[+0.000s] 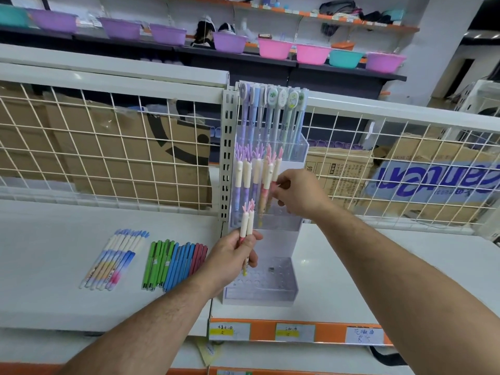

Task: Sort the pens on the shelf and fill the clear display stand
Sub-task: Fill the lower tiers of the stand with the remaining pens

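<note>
The right hand (300, 193) pinches a pink pen (275, 169) standing in the clear stand's (270, 293) middle row. The left hand (232, 255) grips two pens (247, 220) upright, just below and to the left, near enough to pass one over.

Purple basins (120, 28), pink basins (274, 48) and a teal basin (346, 58) line a dark rack (351, 73) across the aisle, with dark bags (338, 6) on the board above. Nearer, a cream wire grid (108, 147) fronts cardboard boxes (130, 158); a blue-printed box (433, 180) sits at right. A slotted grey post (226, 158) stands upright mid-grid. Handwritten labels (295, 332) sit on an orange strip (262, 331) below.
</note>
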`<state>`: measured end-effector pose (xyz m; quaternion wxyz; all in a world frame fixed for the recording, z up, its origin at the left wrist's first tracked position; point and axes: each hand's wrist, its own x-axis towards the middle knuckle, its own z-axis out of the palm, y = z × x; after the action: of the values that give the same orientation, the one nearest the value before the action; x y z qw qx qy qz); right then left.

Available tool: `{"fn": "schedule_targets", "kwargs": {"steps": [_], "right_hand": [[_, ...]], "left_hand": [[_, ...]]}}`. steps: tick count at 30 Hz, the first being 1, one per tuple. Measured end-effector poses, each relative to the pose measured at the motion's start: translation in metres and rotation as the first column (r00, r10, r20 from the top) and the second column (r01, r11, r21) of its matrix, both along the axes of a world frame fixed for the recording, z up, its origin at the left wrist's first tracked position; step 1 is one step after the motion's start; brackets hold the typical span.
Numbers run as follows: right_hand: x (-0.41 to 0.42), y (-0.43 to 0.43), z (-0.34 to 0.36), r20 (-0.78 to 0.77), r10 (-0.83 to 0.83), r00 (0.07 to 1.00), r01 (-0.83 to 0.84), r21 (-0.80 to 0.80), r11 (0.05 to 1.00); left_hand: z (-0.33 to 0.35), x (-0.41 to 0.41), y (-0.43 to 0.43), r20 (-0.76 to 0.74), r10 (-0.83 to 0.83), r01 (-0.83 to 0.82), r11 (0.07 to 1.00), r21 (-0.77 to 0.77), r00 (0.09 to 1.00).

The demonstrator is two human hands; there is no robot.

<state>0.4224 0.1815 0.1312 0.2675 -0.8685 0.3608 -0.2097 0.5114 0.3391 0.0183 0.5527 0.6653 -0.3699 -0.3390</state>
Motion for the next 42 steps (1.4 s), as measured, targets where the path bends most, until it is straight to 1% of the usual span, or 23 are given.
{"fn": "schedule_targets", "kwargs": {"steps": [2, 4, 5, 7, 9, 11, 18, 20, 24, 27, 29, 32, 34, 39, 42], "right_hand": [[-0.008, 0.005, -0.007, 0.067, -0.068, 0.995, 0.070, -0.030, 0.997], [-0.019, 0.014, -0.014, 0.132, -0.089, 0.987, 0.090, 0.000, 0.996], [-0.024, 0.020, -0.018, 0.152, -0.067, 0.986, 0.060, 0.053, 0.997], [-0.033, 0.033, -0.025, 0.161, 0.029, 0.987, -0.059, 0.184, 0.981], [-0.039, 0.042, -0.031, 0.126, 0.128, 0.984, -0.156, 0.245, 0.957], [-0.041, 0.045, -0.036, 0.108, 0.164, 0.980, -0.187, 0.245, 0.951], [-0.043, 0.048, -0.034, 0.176, 0.175, 0.969, -0.206, 0.171, 0.964], [-0.042, 0.048, -0.030, 0.188, 0.161, 0.969, -0.193, 0.167, 0.967], [-0.039, 0.042, -0.011, 0.361, 0.026, 0.932, -0.116, 0.231, 0.966], [-0.036, 0.033, 0.005, 0.461, -0.070, 0.885, -0.037, 0.218, 0.975], [-0.033, 0.028, 0.014, 0.498, -0.115, 0.860, 0.022, 0.188, 0.982], [-0.027, 0.024, 0.019, 0.488, -0.136, 0.862, 0.067, 0.157, 0.985], [-0.021, 0.022, 0.018, 0.460, -0.139, 0.877, 0.077, 0.151, 0.986], [-0.012, 0.022, 0.012, 0.372, -0.105, 0.922, 0.085, 0.070, 0.994], [-0.009, 0.023, 0.006, 0.286, -0.082, 0.955, 0.075, 0.034, 0.997]], "left_hand": [[0.000, 0.000, 0.000, -0.006, 0.002, -0.002, 1.000, 0.000, 1.000], [0.002, 0.001, -0.001, -0.043, 0.002, -0.002, 1.000, -0.013, 0.999], [0.003, 0.001, -0.002, -0.069, -0.001, -0.001, 1.000, -0.028, 0.998], [0.006, 0.000, -0.004, -0.090, -0.015, 0.010, 0.999, -0.049, 0.996], [0.008, -0.003, -0.007, -0.058, -0.042, 0.040, 0.998, -0.049, 0.997], [0.009, -0.006, -0.008, -0.019, -0.073, 0.072, 0.997, -0.042, 0.997], [0.016, -0.011, -0.007, 0.016, -0.117, 0.117, 0.992, -0.039, 0.993], [0.018, -0.010, -0.007, 0.009, -0.117, 0.117, 0.992, -0.044, 0.993], [0.011, -0.008, -0.006, -0.042, -0.093, 0.092, 0.996, -0.021, 0.995], [-0.001, -0.004, -0.004, -0.017, -0.068, 0.068, 0.998, 0.019, 0.998], [-0.005, -0.003, -0.003, 0.004, -0.058, 0.058, 0.997, 0.047, 0.998], [-0.007, -0.004, -0.003, 0.028, -0.064, 0.062, 0.995, 0.072, 0.998], [-0.006, -0.003, -0.004, 0.009, -0.055, 0.055, 0.996, 0.067, 0.998], [-0.005, -0.002, -0.004, 0.005, -0.052, 0.052, 0.997, 0.065, 0.999], [-0.007, -0.002, -0.004, 0.010, -0.042, 0.041, 0.997, 0.068, 0.999]]}}
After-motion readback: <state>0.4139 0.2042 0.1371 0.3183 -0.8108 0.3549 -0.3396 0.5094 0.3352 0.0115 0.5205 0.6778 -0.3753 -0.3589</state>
